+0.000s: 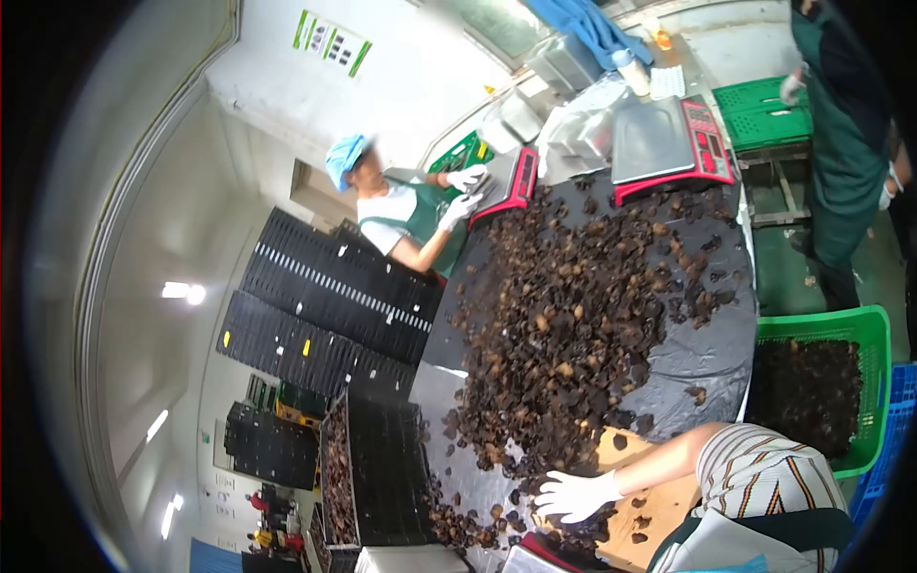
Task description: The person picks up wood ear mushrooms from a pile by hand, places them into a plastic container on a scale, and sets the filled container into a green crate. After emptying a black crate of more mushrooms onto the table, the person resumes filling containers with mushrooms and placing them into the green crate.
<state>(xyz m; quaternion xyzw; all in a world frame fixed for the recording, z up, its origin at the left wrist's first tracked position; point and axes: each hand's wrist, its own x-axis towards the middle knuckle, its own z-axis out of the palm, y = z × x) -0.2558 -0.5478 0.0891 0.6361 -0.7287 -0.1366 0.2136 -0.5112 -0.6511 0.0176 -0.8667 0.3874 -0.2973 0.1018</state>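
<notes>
Right hand [576, 497], white-gloved, is resting with fingers spread on the near edge of one big mushroom heap [573, 325] covering the table [712, 358]; one green basket [864, 329] is sitting beside; two red scales [669, 143] are standing beyond; two co-workers [401, 215] are working behind.

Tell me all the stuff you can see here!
dark pieces: one big heap, dark brown, spread over the table
table sheet: one, grey, under the heap
scales: two, red with grey pans, far end of the table
black trays: many, black, stacked left of the table
green crate: one, green, right of the table, holding dark pieces
blue crate: one, blue, right edge
co-worker: one, blue cap and white gloves, at the left scale
standing person: one, green apron, top right
right hand: one, white glove, fingers spread on the pieces, near end; left hand out of view
</notes>
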